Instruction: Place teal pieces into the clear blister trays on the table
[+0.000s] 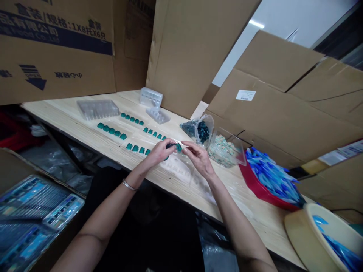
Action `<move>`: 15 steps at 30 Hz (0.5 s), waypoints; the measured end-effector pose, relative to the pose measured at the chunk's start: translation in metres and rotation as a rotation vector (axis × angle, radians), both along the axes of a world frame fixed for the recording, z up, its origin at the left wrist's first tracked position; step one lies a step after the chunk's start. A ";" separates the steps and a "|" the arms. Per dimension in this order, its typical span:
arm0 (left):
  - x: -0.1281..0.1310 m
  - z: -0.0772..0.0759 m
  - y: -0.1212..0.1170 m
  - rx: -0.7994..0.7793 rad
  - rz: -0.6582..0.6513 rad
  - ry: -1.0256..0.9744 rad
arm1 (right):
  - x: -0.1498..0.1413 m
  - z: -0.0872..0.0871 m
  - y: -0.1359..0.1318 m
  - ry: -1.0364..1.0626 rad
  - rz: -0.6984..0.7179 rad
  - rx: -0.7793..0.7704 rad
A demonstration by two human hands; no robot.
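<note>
My left hand [160, 152] is closed around small dark teal pieces [178, 147] that stick out past its fingertips. Facing it, my right hand [198, 158] has thumb and forefinger curled close to those pieces; what they pinch is too small to make out. On the table beside my left hand lie short rows of teal, gem-like pieces [111, 130], partly covered by that hand. Below both hands sits a clear plastic tray with moulded hollows [177, 168].
More clear moulded trays [98, 109] stand toward the back of the wooden table [70, 122]. At right are a bag of dark teal pieces [202, 130], a clear tub of pale pieces [224, 149], a red basin of blue items [252, 183] and a cream bucket [297, 226]. Cardboard boxes [195, 56] wall the back.
</note>
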State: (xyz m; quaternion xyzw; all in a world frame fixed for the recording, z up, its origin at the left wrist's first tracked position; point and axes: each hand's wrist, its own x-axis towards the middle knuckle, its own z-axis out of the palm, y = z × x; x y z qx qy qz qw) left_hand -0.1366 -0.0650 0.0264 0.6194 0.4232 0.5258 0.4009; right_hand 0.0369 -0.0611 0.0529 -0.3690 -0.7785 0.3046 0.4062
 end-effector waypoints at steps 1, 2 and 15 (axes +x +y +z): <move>-0.003 0.003 -0.001 -0.035 -0.040 -0.010 | 0.001 0.001 0.002 0.028 0.033 -0.051; -0.005 0.006 -0.003 -0.067 -0.073 -0.018 | 0.002 0.001 0.003 0.051 0.056 -0.083; -0.007 0.007 -0.007 -0.121 -0.208 -0.083 | 0.002 0.016 0.000 -0.090 0.141 0.074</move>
